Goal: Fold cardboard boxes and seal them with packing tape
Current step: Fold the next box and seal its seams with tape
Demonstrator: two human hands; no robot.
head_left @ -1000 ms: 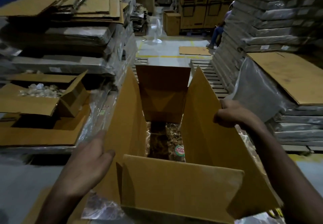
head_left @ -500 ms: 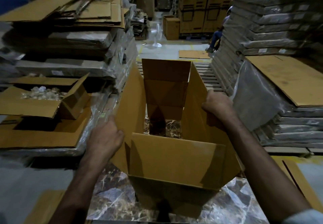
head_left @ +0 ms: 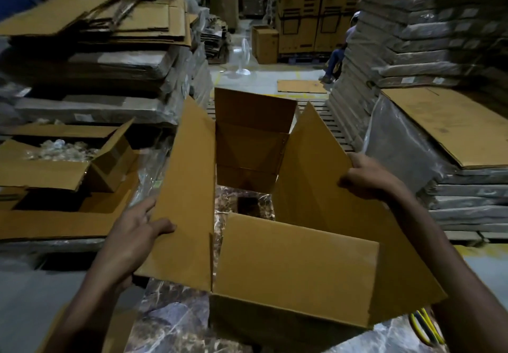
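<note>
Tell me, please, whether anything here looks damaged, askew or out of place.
Nothing looks damaged. The box has its bottom unclosed, so the plastic wrap beneath shows through. One loose cardboard sheet lies flat on the aisle floor beyond.

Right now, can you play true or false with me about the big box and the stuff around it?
1. Both hands hold the cardboard box: the left hand pinches its left flap, and the right hand grips its right flap. True.
2. The cardboard box is taped shut. False: its flaps stand open, and no tape shows on it.
3. A white fan stands on the floor beyond the box. True.
4. The smaller open box on the left is empty. False: clear crinkly pieces lie in it.
</note>
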